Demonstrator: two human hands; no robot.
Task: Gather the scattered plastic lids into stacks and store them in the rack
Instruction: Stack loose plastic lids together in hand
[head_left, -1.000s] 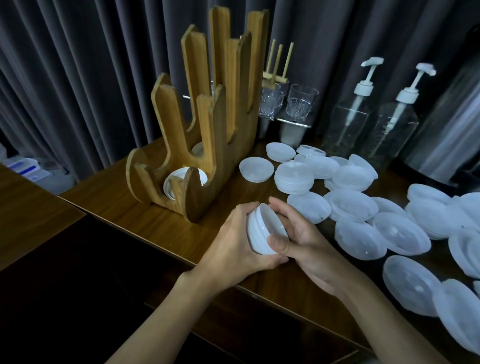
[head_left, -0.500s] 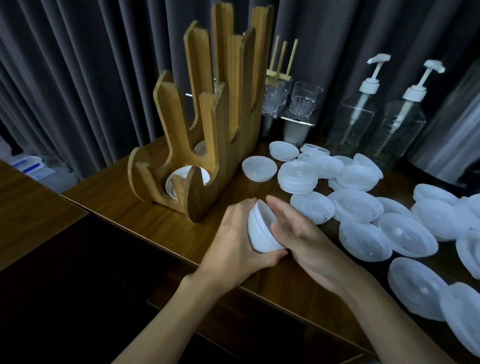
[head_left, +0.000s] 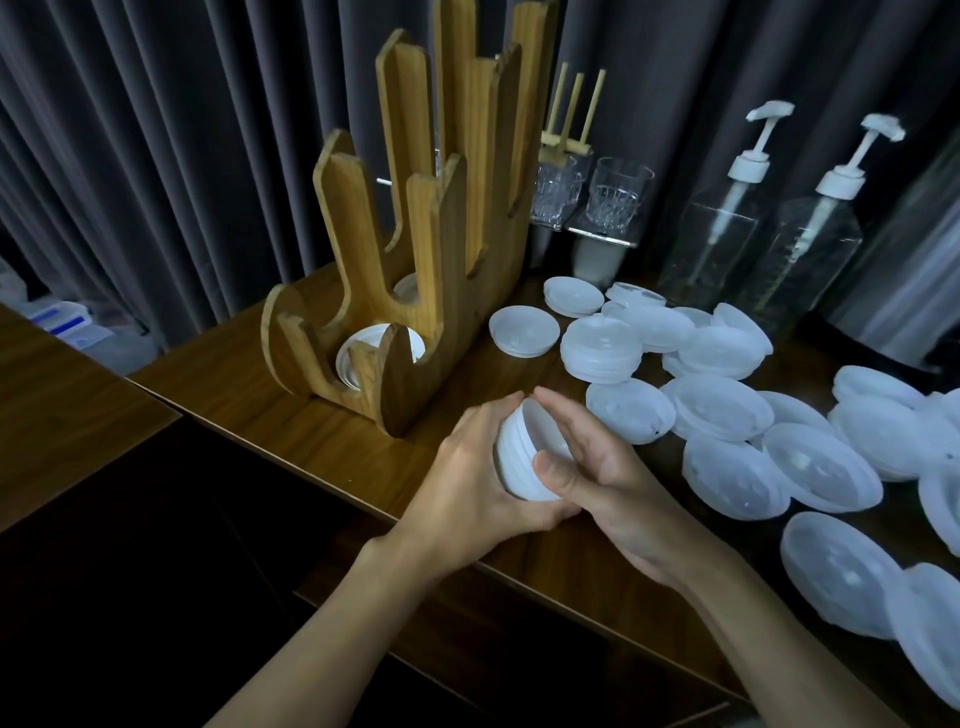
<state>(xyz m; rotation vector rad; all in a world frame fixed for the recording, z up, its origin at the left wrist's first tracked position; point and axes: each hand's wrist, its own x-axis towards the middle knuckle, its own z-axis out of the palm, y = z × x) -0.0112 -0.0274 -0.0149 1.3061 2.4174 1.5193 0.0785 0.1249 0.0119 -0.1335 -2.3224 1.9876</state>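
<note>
Wooden counter (head_left: 291, 415), left hand (head_left: 467, 483) and right hand (head_left: 608, 483) cupping tilted lid stack (head_left: 519, 457)

Readable text: none can be made out anywhere in the view.
Right pump bottle (head_left: 802, 260): a faint column of fine marks runs down its clear side, too small to read.
Packs (head_left: 60, 325) at the far left edge: blue patches like printed labels, blurred, with no legible letters.
Lids (head_left: 524, 330): some carry small raised moulded spots, too dim to tell as letters or numbers.
</note>
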